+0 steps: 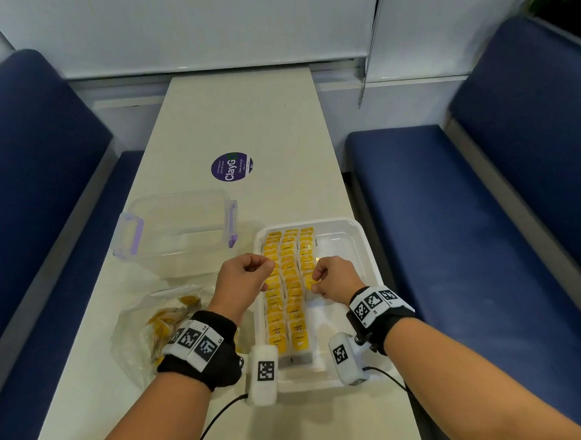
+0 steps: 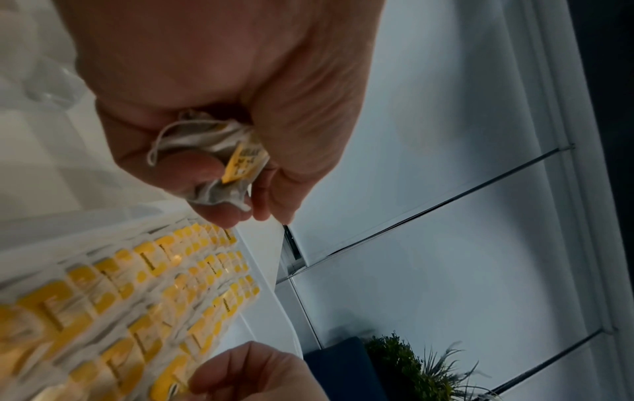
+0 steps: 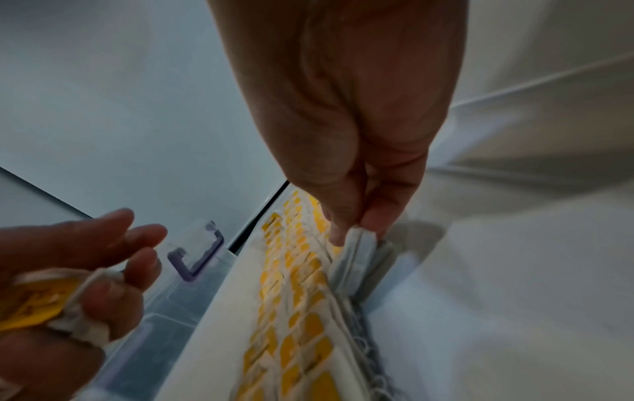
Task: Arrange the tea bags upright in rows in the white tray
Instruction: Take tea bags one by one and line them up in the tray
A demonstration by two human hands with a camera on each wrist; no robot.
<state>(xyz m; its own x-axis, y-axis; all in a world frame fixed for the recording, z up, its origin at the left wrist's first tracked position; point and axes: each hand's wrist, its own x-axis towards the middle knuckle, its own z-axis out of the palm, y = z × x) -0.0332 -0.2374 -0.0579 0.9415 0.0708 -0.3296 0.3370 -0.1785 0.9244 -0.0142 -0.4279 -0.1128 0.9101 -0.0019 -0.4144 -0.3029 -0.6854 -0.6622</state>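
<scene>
Crumpled papery tea bags [image 2: 213,162] in left hand [image 1: 243,280]

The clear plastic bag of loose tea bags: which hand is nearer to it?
Left. The left hand is just right of the bag; the right hand is farther right, over the white tray.

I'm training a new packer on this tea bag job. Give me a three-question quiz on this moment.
1. True or false: the left hand holds nothing.
2. How many rows of tea bags stand in the white tray? A) one B) three C) five
3. Fill in: the right hand pinches a tea bag at the ____ row.

Key: 1 false, it grips crumpled tea bags; 2 B; 3 rightmost.
</scene>
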